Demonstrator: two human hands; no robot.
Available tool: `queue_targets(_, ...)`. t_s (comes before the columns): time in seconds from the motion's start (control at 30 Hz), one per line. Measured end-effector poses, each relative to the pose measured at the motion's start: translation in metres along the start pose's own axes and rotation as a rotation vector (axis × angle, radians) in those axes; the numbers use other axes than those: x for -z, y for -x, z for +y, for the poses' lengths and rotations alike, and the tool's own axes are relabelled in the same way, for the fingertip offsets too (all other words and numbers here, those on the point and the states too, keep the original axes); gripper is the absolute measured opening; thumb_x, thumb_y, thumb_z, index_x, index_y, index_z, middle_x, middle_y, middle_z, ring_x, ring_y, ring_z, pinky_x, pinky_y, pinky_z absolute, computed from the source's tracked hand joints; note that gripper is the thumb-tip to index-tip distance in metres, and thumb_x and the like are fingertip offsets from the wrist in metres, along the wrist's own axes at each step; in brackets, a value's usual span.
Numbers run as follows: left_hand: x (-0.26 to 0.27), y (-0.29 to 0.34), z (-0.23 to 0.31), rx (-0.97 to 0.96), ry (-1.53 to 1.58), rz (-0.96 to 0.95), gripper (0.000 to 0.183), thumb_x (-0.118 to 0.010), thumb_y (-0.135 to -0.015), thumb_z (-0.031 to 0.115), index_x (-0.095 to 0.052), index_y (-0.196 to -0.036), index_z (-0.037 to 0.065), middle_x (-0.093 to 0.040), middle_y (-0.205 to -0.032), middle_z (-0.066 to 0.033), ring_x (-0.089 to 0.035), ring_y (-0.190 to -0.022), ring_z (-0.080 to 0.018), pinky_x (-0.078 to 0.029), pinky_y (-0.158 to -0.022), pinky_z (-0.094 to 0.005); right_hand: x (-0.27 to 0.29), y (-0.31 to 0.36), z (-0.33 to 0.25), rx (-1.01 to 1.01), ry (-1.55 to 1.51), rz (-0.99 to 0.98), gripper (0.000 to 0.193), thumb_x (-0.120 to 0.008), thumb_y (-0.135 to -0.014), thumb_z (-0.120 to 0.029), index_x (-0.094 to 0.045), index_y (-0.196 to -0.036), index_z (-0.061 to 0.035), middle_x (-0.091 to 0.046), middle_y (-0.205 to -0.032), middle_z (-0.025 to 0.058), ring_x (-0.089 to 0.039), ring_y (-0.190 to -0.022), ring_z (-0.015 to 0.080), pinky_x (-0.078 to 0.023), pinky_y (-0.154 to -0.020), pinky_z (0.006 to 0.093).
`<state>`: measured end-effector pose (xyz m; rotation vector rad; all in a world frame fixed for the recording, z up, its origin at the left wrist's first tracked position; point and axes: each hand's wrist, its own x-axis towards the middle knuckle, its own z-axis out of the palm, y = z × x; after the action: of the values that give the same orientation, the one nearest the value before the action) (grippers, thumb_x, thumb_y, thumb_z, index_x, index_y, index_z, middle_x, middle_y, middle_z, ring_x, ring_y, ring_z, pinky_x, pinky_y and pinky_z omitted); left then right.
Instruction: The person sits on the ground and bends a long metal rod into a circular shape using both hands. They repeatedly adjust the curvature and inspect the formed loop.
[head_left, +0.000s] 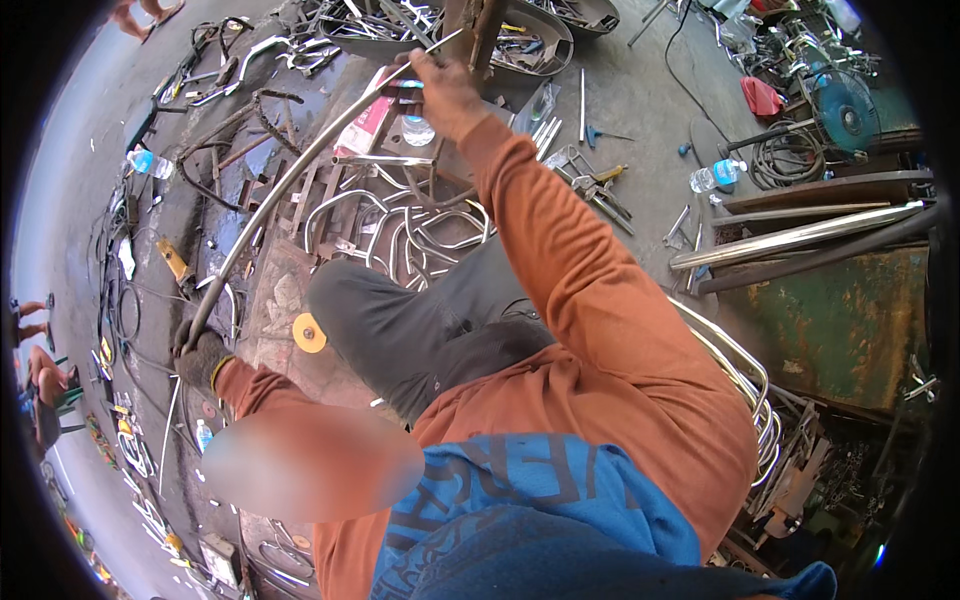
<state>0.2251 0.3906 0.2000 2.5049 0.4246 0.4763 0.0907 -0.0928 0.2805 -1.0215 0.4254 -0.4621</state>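
A long grey metal rod (270, 205) slants across the view from lower left to upper middle. My left hand (207, 360), in a dark knit glove, is wrapped round its lower end. Toward the upper end my bare right hand (447, 95) has its fingers closed on the rod, beside an upright rusty metal post (482, 38). The rod's thin bright tip crosses in front of this post; whether they touch I cannot tell. Below the right hand are a clear water bottle (418, 131) and several bent shiny tubes (425, 235) on the ground.
Bins (545, 45) of metal parts stand at the far side. Long polished tubes (800, 238) lie at the right by a rusty green metal box (825, 320), with a blue fan (845, 110) beyond. A yellow disc (309, 333) is beside my knee. Scrap frames (215, 150) and cables lie left.
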Motion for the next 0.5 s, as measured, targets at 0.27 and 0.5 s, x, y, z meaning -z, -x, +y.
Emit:
queue_targets(0.27,-0.018,-0.035,0.079,-0.150,0.331,-0.075,0.005,-0.066,-0.072,0.004,-0.064,-0.074,0.000,-0.064,-0.067,-0.0047,-0.060,-0.063,-0.0143,-0.048,-0.057,-0.0262,0.013,-0.034,-0.025,-0.033,-0.022,-0.008,0.028,-0.038,-0.096,-0.029,-0.055,-0.100,-0.0067,-0.065,-0.098,0.0102,-0.064,-0.085,0.0247,-0.051,-0.075,0.0432)
queue_targets(0.5,-0.048,-0.102,0.103,-0.289,0.331,-0.119,0.017,-0.067,-0.074,0.020,-0.071,-0.086,0.008,-0.068,-0.078,-0.0059,-0.064,-0.074,-0.0170,-0.049,-0.069,-0.0291,0.014,-0.046,-0.029,0.028,-0.100,0.070,0.025,-0.040,-0.097,-0.029,-0.052,-0.104,-0.0082,-0.065,-0.095,0.0107,-0.065,-0.083,0.0272,-0.053,-0.070,0.0461)
